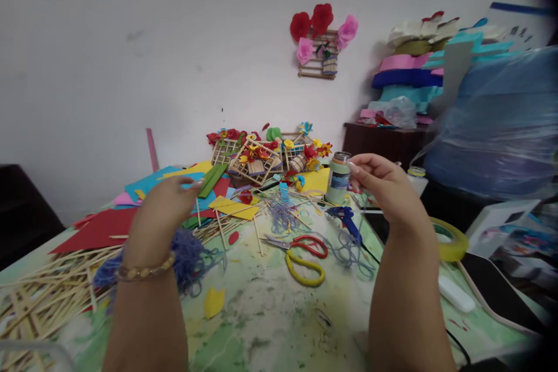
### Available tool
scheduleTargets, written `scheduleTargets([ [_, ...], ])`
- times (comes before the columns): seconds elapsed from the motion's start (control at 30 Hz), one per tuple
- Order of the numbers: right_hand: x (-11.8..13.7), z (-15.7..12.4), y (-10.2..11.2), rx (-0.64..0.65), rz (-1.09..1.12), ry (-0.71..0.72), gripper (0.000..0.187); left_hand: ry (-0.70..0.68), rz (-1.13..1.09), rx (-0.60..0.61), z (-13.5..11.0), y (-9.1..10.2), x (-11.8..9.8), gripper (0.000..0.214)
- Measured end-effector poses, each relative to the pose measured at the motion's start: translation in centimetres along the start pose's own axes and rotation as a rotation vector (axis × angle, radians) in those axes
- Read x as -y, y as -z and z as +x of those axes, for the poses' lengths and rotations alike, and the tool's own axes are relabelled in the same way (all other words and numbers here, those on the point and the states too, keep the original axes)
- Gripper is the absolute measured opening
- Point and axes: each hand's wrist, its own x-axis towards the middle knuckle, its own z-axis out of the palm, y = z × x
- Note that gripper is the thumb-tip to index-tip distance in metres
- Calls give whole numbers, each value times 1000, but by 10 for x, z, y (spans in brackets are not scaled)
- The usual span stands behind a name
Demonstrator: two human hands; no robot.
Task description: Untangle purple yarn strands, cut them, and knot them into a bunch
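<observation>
My left hand (168, 206), wearing a beaded bracelet, reaches forward over the left of the table. Its fingers are closed at the near end of a folded green paper strip (213, 180). On the other side, my right hand (381, 183) is raised with thumb and fingertips pinched together at the right edge of a glass jar's neck. The jar (337, 180) stands upright and uncapped, with a dark label. What the right fingers hold, if anything, is hidden. Between my forearms lie scissors (305, 250) with one red and one yellow handle, blades spread.
A blue glue gun (346, 221) with a cord lies right of centre. Purple yarn (187, 261), wooden sticks (47, 290) and coloured paper (98, 229) cover the left. Stick frames with paper flowers (257, 160) are piled at the back. Yellow tape (453, 244) sits at right.
</observation>
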Motion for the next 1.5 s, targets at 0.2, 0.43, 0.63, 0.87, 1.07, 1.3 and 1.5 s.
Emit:
scheduleTargets([
  [0.2, 14, -11, -59, 342, 2, 53, 20, -336, -589, 552, -55, -32, -79, 58],
  [0.43, 14, -11, -53, 413, -29, 57, 22, -433, -759, 650, -45, -44, -74, 44],
  [0.63, 1, -3, 1, 61, 45, 12, 26, -113, -359, 24, 16, -31, 2, 39],
  [0.87, -3, -2, 14, -50, 72, -17, 25, -14, 104, 30, 25, -29, 19, 43],
  [1.07, 6, -4, -40, 222, 15, 10, 28, -262, -280, 302, -33, -37, -64, 55],
  [1.3, 5, -6, -78, 482, 87, -14, 22, -382, -725, 690, -46, -49, -74, 39],
  [1.5, -1, 1, -25, 198, 100, -2, 24, -89, -283, 57, 11, -30, -13, 33],
])
